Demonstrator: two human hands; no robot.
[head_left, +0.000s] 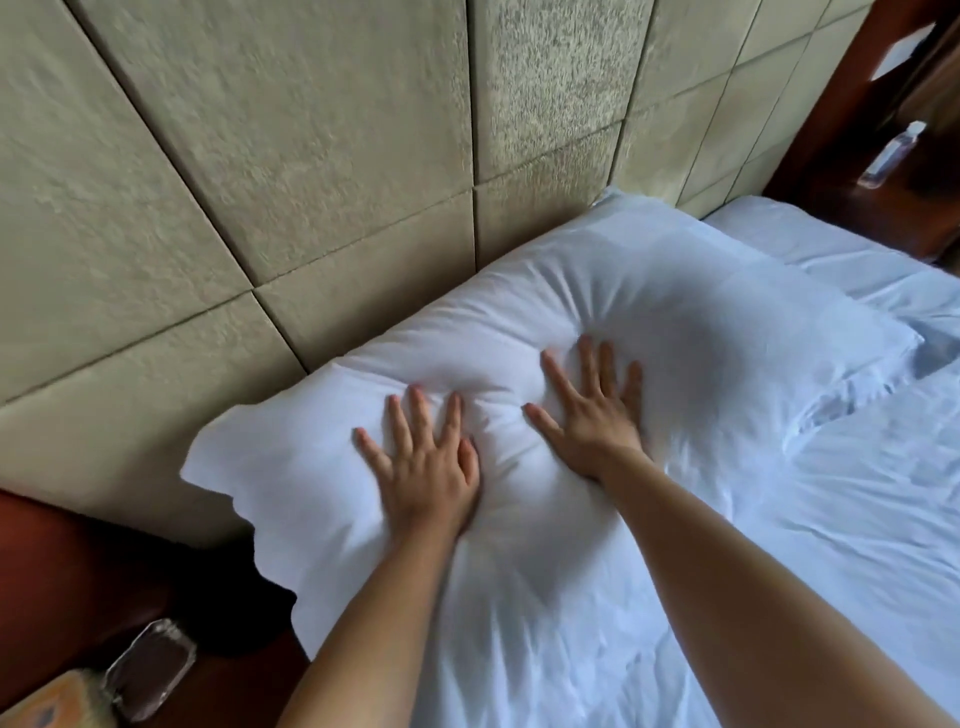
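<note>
All five fingers (418, 415) of the left hand (423, 467) are straight and spread apart, pressed flat into the one white pillow (701, 312). The right hand (592, 421), just beside it at 2 o'clock, also has its five fingers (587, 364) splayed, sinking into the cloth. Each palm makes a dent, two in all, with creases running out from them. The pillow lies on the white sheet (857, 493) at the head of the bed, its long edge touching the padded headboard (311, 156) at 11 o'clock. One clear bottle (891, 156) stands on wood at 2 o'clock. One wrapped dark object (150, 670) sits at 7 o'clock.
</note>
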